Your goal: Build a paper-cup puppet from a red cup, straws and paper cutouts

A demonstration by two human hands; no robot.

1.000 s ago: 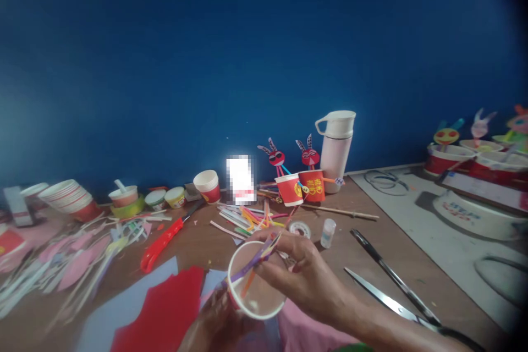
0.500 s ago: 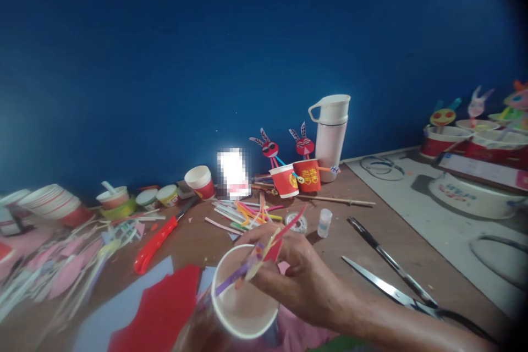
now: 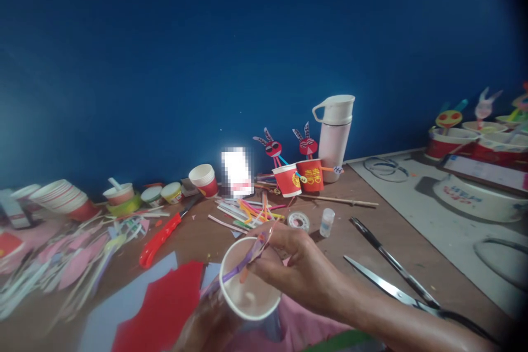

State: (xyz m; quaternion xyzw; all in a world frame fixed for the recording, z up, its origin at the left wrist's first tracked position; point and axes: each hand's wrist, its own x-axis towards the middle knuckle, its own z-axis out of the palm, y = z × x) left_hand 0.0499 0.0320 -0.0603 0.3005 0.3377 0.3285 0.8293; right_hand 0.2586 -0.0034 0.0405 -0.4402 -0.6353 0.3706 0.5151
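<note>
A white-rimmed paper cup (image 3: 251, 308) is tilted so that I look down into it. Its near-left side rests in my left hand (image 3: 206, 316), which is blurred and partly hidden by the cup. Above the rim, my right hand (image 3: 297, 269) pinches a thin paper cutout with a purple straw (image 3: 241, 268) attached. The straw slants down across the cup's left rim. An orange piece (image 3: 243, 275) hangs below my right fingers. The cutout is seen nearly edge-on, so its shape is unclear.
Scissors (image 3: 383, 283) and a pen (image 3: 391, 258) lie right of my arm. A red-handled knife (image 3: 160, 241) and red paper (image 3: 165, 308) lie left. Behind are cut straws (image 3: 231, 212), a tape roll (image 3: 297, 221), red cups with rabbit figures (image 3: 289, 180) and a white flask (image 3: 334, 143).
My right hand has turned the cutout; its red and yellow faces, broad before, are now nearly edge-on. The cup has come slightly up and right. The whole view has shifted a little.
</note>
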